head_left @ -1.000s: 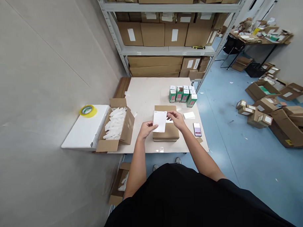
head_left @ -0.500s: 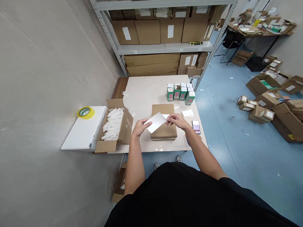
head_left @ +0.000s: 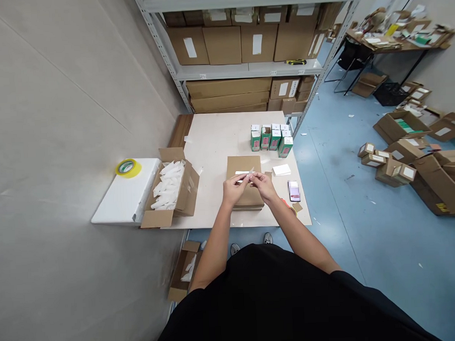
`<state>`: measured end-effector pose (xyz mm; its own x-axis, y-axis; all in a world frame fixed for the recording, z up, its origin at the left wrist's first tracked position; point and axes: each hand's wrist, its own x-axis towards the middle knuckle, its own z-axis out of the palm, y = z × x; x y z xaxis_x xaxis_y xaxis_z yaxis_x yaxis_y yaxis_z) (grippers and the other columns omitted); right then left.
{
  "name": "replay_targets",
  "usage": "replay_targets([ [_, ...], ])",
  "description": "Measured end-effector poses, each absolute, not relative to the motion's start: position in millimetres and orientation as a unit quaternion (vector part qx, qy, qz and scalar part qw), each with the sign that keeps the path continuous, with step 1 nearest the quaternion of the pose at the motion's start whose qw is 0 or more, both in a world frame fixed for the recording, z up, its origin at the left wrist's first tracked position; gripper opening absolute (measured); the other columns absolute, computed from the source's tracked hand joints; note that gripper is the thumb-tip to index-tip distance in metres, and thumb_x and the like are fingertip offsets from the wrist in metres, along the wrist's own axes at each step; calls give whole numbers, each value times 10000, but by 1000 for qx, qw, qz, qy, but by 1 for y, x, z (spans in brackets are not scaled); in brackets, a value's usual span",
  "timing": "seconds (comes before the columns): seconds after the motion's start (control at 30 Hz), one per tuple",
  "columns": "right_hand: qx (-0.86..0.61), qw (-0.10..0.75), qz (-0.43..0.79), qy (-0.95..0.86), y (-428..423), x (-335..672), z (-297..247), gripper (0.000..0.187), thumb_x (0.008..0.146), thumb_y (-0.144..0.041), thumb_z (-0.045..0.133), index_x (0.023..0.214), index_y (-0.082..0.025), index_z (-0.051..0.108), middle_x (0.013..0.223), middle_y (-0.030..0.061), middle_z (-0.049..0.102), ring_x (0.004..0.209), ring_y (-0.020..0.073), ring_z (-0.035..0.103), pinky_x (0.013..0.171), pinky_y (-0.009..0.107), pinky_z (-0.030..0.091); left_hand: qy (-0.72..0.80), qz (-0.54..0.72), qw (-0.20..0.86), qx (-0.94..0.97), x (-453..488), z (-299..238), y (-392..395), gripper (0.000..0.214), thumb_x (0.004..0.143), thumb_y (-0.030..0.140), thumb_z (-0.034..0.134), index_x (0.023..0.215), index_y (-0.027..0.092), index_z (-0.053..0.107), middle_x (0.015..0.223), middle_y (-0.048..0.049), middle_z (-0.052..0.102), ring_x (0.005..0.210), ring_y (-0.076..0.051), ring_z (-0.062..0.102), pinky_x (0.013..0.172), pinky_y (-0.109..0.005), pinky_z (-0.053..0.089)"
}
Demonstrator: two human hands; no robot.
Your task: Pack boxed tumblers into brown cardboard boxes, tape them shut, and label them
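My left hand (head_left: 234, 186) and my right hand (head_left: 263, 184) meet over a closed brown cardboard box (head_left: 245, 182) on the pale table (head_left: 219, 141). Both hands pinch a thin white sheet (head_left: 249, 173), which shows almost edge-on between the fingertips. A small white label (head_left: 241, 172) lies on the box top just behind the fingers. A stack of white cards (head_left: 281, 169) rests to the right of the box, and a phone (head_left: 294, 191) lies near my right wrist.
Several green-and-white cartons (head_left: 271, 137) stand at the table's back right. An open box of white sleeves (head_left: 171, 187) sits at the left, beside a white stand with a yellow tape roll (head_left: 128, 167). Metal shelving (head_left: 241, 40) holds cardboard boxes. Loose boxes (head_left: 409, 149) litter the blue floor.
The white sheet, held flat and wide before, has been brought together between both hands. My left hand moved right, close to my right hand over the box.
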<state>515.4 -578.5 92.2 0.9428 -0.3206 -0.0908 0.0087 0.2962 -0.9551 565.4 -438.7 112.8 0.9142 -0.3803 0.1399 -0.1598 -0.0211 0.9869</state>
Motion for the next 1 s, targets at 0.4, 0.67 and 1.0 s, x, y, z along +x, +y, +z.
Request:
replay_targets([
  [0.4, -645, 752, -100, 94, -605, 510, 96, 358, 736, -582, 849, 805, -237, 790, 850, 34, 762, 842, 200, 673, 792, 347, 560, -293, -54, 595, 746, 571, 95, -442, 315, 970, 447, 690, 1158, 238, 834, 1239, -73, 787, 1165, -265, 744, 1089, -452, 584],
  [0.67, -673, 730, -94, 80, -620, 512, 90, 313, 769, -536, 824, 801, -231, 763, 756, 9, 697, 733, 173, 623, 717, 325, 527, -334, -51, 564, 753, 572, 93, -450, 308, 999, 436, 654, 1179, 254, 826, 1257, -60, 780, 1196, -260, 734, 1107, -456, 578],
  [1.0, -725, 664, -166, 77, -624, 514, 87, 319, 879, -549, 712, 854, -231, 742, 872, 31, 721, 761, 179, 607, 721, 322, 499, -289, 1, 580, 761, 572, 89, -460, 279, 947, 385, 719, 1156, 233, 825, 1179, -94, 803, 1051, -244, 774, 891, -392, 659],
])
